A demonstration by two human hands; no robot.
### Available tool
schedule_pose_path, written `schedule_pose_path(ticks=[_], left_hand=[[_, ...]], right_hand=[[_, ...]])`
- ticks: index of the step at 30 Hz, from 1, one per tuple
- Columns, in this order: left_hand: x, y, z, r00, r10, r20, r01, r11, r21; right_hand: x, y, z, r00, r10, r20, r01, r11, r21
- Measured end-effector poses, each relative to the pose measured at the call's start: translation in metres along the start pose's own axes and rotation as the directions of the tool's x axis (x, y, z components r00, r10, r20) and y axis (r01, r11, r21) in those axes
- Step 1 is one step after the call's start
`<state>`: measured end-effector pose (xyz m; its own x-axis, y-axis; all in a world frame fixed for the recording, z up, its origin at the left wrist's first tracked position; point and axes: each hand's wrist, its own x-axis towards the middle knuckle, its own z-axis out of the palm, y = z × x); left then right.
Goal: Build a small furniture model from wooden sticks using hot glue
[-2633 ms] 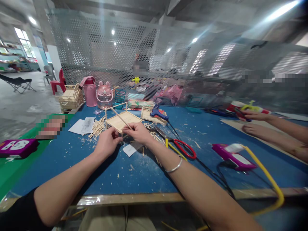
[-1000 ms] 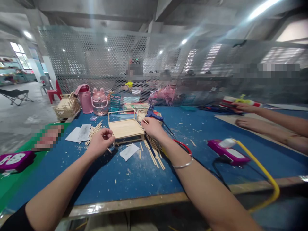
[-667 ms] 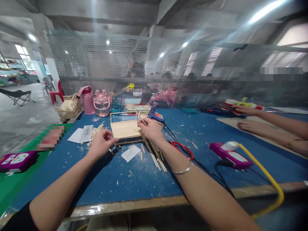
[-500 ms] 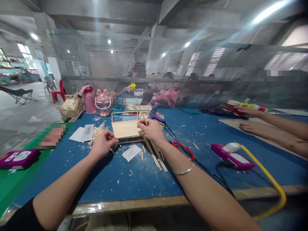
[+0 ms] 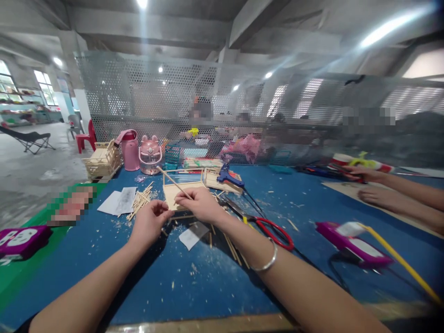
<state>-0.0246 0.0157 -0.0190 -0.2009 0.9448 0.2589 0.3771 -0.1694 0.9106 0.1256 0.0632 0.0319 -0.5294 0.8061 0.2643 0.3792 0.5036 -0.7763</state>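
Observation:
My right hand (image 5: 201, 203) pinches a thin wooden stick (image 5: 169, 178), which slants up to the left. It is over a small frame of thin wooden sticks (image 5: 169, 192) with a pale slatted base and a raised rail at the back. My right hand hides much of that base. At the near left corner of the frame, my left hand (image 5: 151, 224) is closed, its thumb and fingertips on the edge. Loose sticks (image 5: 234, 249) lie partly under my right forearm. A white paper piece (image 5: 192, 236) lies in front of the frame.
A blue glue gun (image 5: 229, 178) and red-handled scissors (image 5: 274, 231) lie to the right, near a purple power strip (image 5: 354, 243). Short sticks (image 5: 140, 201) are heaped at left. Pink bottles (image 5: 130, 150) stand behind. A co-worker's hands (image 5: 367, 185) are at far right.
My right hand has moved left across the frame. The stick in it now tilts further left. My left hand stays by the near left corner. The scissors show more fully.

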Motion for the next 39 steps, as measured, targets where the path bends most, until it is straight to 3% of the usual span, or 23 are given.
schedule_pose_path(ticks=[5, 17, 25, 29, 31, 33, 36, 39], left_hand=[[-0.004, 0.007, 0.000, 0.998, -0.022, -0.052, 0.025, 0.999, 0.046], [-0.006, 0.009, -0.001, 0.998, -0.028, -0.060, 0.033, 0.995, 0.096], [-0.006, 0.011, -0.001, 0.991, 0.077, -0.111, -0.049, 0.970, 0.240], [-0.007, 0.011, 0.000, 0.984, 0.127, -0.123, -0.085, 0.950, 0.302], [-0.007, 0.011, 0.001, 0.985, 0.117, -0.127, -0.075, 0.952, 0.295], [-0.008, 0.011, 0.002, 0.984, 0.110, -0.139, -0.066, 0.956, 0.287], [-0.009, 0.010, 0.003, 0.982, 0.113, -0.151, -0.067, 0.956, 0.285], [-0.009, 0.009, 0.004, 0.983, 0.112, -0.147, -0.068, 0.959, 0.276]], right_hand=[[0.009, 0.003, 0.007, 0.993, -0.089, 0.076, 0.095, 0.992, -0.088], [0.009, 0.008, 0.011, 0.976, -0.188, 0.107, 0.206, 0.960, -0.188], [0.006, 0.004, 0.015, 0.973, -0.210, 0.098, 0.227, 0.950, -0.214], [0.006, 0.002, 0.012, 0.993, -0.114, 0.023, 0.115, 0.991, -0.074], [0.006, 0.001, 0.006, 0.997, 0.020, -0.080, -0.012, 0.994, 0.107], [0.005, 0.000, 0.000, 0.974, 0.180, -0.140, -0.129, 0.941, 0.312], [-0.004, -0.003, -0.002, 0.942, 0.333, -0.051, -0.256, 0.807, 0.533], [-0.020, -0.010, 0.007, 0.897, 0.425, 0.122, -0.406, 0.684, 0.606]])
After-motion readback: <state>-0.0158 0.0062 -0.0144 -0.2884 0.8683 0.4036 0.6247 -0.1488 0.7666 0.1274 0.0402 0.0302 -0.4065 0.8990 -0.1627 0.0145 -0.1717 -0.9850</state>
